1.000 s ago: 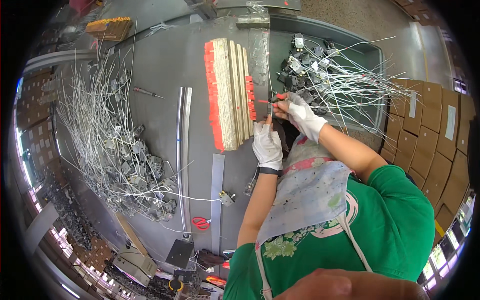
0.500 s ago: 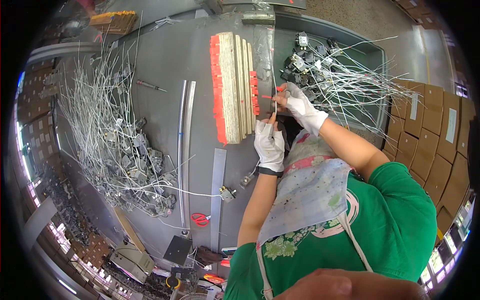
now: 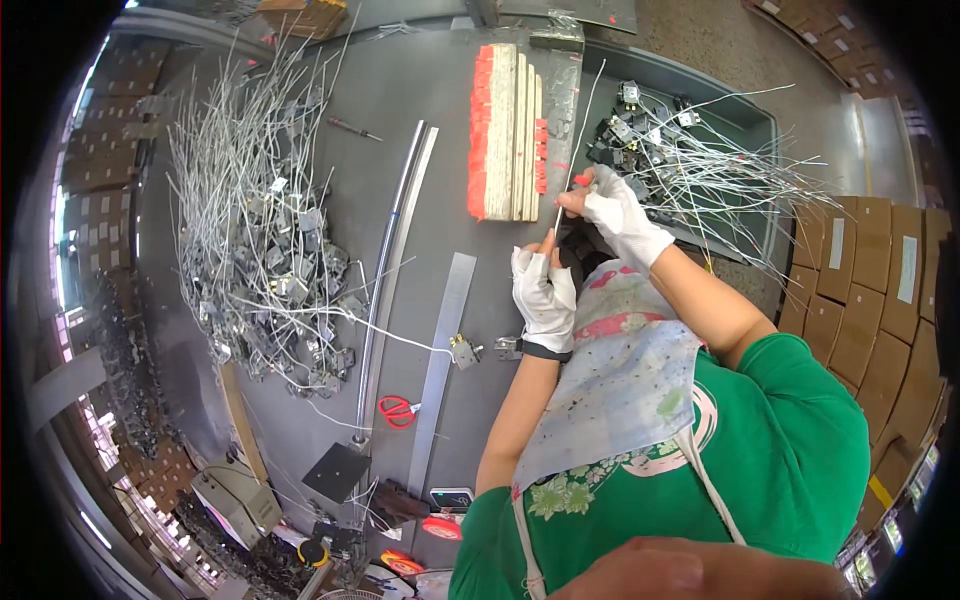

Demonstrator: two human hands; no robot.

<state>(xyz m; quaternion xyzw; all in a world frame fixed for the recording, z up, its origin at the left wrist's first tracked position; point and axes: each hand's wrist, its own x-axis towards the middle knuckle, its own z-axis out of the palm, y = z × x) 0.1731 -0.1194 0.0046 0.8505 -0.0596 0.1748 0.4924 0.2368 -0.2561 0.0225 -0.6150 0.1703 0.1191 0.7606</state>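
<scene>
**A thin white wire pinched between two gloved hands, upper centre of the frame**

The right hand [image 3: 622, 212], in a white fingerless glove, pinches a thin white wire [image 3: 578, 130] just below a small red tag near its fingertips. The wire's long axis runs almost straight up the frame, leaning slightly right, from the fingers toward the top edge. The left hand [image 3: 543, 290], gloved alike, sits just below and left of the right one, fingers curled with the thumb raised at the wire's lower end; whether it truly grips the wire I cannot tell. The right hand is the nearer to the wire's free length.

Just left of both hands, touching neither, stands a stack of pale boards [image 3: 508, 132] with red-orange edges, its long axis also running up the frame. To the right, a dark tray [image 3: 752, 118] holds a bundle of white wires with small black and metal fittings, fanned out rightward.

On the grey counter [image 3: 420, 110], a large tangle of similar wires [image 3: 262, 215] fills the upper left. Two long metal strips [image 3: 395, 260] lie lengthwise at centre, with red-handled scissors [image 3: 398, 410] below them.

Brown cardboard boxes [image 3: 860, 290], several bearing upright white rectangular labels, are stacked along the right edge; more brown boxes line the far left edge.
</scene>
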